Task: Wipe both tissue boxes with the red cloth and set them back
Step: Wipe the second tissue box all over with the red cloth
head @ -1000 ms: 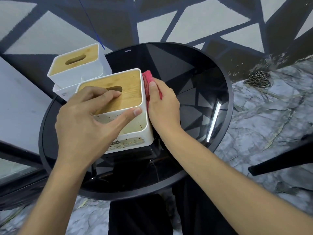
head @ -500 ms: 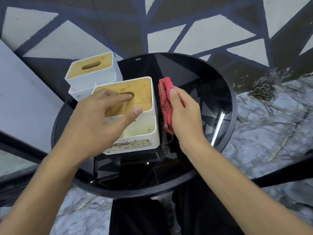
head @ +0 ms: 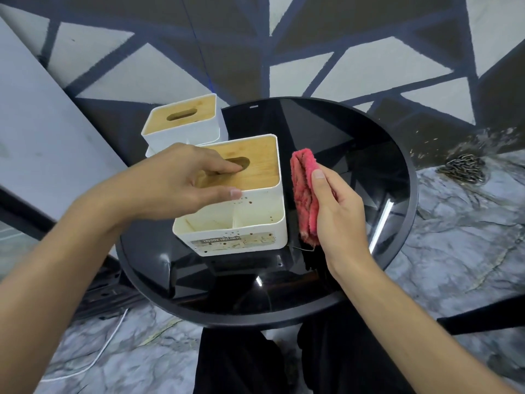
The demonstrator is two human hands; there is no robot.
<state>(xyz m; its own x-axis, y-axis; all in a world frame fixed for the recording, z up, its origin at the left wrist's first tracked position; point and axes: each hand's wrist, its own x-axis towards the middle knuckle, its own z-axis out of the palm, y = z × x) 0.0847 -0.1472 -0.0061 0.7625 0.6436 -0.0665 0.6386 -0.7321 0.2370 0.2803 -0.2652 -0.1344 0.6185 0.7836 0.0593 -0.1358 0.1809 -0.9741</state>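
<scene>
My right hand (head: 338, 211) grips the red cloth (head: 304, 191), now pulled just off the near tissue box's (head: 255, 223) right wall; that side seems done. My left hand (head: 176, 180) pinches that box on the table (head: 409, 194), finger in its slot. The far tissue box (head: 181, 123) waits behind.

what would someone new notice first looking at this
The red cloth, folded and held upright in the right hand, stands out against the round black table, just right of the near tissue box with a gap between them. The left hand steadies that stained white box, a finger in its wooden lid's slot. A second tissue box sits behind, at the table's far left edge.
</scene>
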